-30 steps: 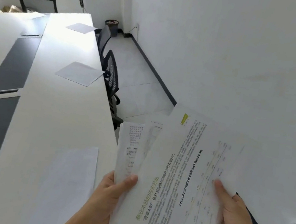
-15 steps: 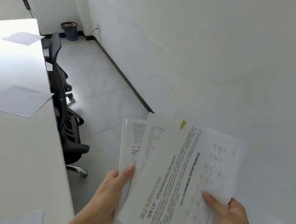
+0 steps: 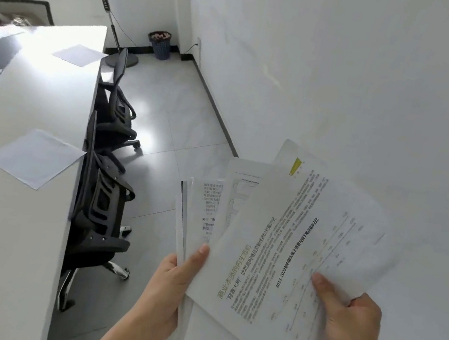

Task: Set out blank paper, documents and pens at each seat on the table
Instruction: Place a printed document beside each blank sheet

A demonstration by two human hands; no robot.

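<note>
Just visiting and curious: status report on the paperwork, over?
Left hand grips fanned printed documents. Right hand pinches the top document. Two blank sheets lie on the table; office chairs tucked beside it.

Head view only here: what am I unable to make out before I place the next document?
Head view:
- The lower documents: covered by the top sheet; only strips show.
- Top sheet's small print: too blurred to read.
- Fingers of left hand and right hand: mostly behind the papers; thumbs show.
- The table: left side cut off by the frame edge; no pens in view.
</note>
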